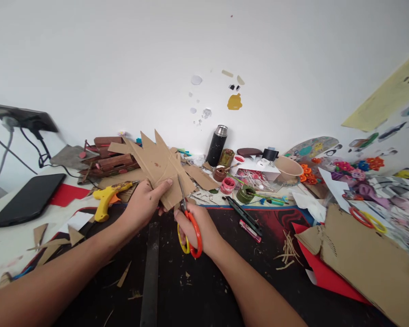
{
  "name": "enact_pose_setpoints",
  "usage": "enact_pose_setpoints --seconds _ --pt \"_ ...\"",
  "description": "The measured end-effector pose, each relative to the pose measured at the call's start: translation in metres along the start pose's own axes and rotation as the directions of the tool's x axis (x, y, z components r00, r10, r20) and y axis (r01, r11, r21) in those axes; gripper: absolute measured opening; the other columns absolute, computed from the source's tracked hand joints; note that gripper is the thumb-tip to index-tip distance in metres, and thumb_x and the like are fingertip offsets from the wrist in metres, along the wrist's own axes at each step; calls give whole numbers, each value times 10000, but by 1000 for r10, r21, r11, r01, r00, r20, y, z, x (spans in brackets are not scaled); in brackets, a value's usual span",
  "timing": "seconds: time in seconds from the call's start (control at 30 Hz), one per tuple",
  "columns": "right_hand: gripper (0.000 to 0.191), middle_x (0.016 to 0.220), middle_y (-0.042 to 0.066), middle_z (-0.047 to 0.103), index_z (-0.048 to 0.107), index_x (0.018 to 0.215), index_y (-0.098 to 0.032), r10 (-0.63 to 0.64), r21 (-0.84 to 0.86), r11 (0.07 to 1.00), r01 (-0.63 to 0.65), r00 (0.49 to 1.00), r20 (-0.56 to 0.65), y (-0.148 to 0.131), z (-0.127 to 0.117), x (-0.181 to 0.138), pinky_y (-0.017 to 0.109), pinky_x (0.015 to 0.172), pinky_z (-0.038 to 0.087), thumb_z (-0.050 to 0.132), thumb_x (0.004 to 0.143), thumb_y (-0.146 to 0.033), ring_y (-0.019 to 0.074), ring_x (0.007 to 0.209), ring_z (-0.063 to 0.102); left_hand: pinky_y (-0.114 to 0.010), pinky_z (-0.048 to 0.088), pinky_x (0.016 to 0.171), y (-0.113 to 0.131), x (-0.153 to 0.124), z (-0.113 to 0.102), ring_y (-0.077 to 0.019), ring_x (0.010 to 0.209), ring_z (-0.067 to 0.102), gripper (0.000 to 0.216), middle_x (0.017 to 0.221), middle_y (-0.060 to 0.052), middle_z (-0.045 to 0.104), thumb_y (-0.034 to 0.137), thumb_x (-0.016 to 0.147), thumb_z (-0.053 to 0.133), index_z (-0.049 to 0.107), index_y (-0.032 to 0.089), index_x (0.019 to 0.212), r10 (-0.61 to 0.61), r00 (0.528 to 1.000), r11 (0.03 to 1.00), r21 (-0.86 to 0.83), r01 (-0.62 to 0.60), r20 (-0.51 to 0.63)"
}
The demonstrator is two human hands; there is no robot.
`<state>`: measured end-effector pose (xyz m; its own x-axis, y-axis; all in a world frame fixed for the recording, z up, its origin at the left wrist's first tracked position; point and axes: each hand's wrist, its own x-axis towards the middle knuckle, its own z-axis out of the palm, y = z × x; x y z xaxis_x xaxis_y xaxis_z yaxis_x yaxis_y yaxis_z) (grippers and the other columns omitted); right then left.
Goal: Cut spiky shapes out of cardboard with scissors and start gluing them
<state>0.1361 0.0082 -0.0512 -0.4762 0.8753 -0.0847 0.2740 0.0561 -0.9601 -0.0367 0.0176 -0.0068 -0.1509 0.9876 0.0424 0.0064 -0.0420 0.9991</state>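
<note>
My left hand (146, 202) pinches a piece of brown cardboard (160, 165) along its lower left, thumb on the front face. The cardboard has pointed, jagged tips along its upper edge and is held up above the dark mat. Scissors (195, 236) with red and yellow handles are in my right hand (202, 229), its fingers through the loops. Their blades point upward at the cardboard's lower right part; one blade shows in front of it. Beneath my hands lies a long dark metal ruler (151, 272).
A yellow glue gun (105, 200) and a black tablet-like device (29, 200) lie at left. Paint jars (227, 185), a black flask (217, 145) and a utility knife (243, 215) are beyond my hands. A large cardboard sheet (364, 259) lies at right. Cardboard scraps (124, 274) litter the mat (197, 299).
</note>
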Motion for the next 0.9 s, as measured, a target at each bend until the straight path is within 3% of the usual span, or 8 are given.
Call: enact_pose_setpoints --seconds 0.23,0.57,0.9 --pt "420 661 7 727 689 1042 -207 -62 -25 998 64 995 75 -8 -10 -1 247 632 565 666 1012 -626 190 621 750 -228 374 322 -2 1 -1 -126 336 466 339 478 4 581 465 856 718 632 182 692 -12 1000 1000 2 12 -19" --pt "539 699 18 728 668 1061 -199 -12 107 994 -1 993 120 -10 -10 -2 294 640 621 761 904 -706 233 680 792 -232 367 318 -2 0 -3 -128 324 464 343 470 -3 591 472 842 719 634 187 672 -24 1000 999 24 24 -7" --pt "544 698 25 732 702 1119 -190 0 132 991 -12 996 93 -2 -4 1 299 633 638 735 926 -697 225 641 786 -226 388 331 -7 0 -6 -124 335 475 367 490 -1 599 479 881 717 631 186 678 6 1000 999 31 -7 16"
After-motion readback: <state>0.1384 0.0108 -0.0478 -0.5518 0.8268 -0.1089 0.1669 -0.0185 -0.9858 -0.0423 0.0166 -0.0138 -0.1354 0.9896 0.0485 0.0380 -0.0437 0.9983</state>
